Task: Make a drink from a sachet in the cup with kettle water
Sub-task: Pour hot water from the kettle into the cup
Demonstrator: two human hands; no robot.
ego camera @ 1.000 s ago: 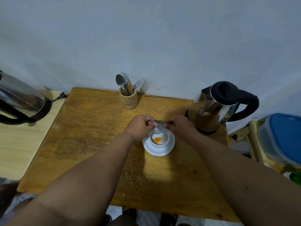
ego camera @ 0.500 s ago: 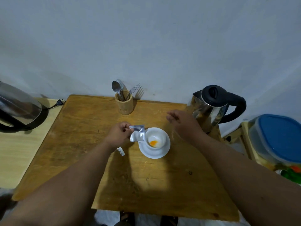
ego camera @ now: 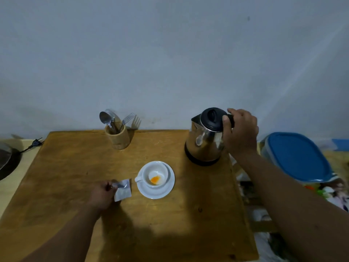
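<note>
A white cup (ego camera: 157, 172) stands on a white saucer (ego camera: 166, 191) in the middle of the wooden table (ego camera: 75, 167), with orange powder in its bottom. My left hand (ego camera: 102, 194) holds a silver sachet (ego camera: 123, 190) low over the table, just left of the cup. A steel kettle (ego camera: 204, 142) with a black lid stands at the back right. My right hand (ego camera: 241, 131) is closed around the kettle's black handle.
A wooden holder (ego camera: 118, 138) with spoons and a fork stands at the back by the wall. A second kettle (ego camera: 7, 161) and a plug (ego camera: 35, 143) lie off the table's left side. A blue-lidded tub (ego camera: 296, 157) sits to the right.
My hands have parted over the cup. The left one carried the sachet down to the left of the cup; the right one reached back and took the kettle's handle.
</note>
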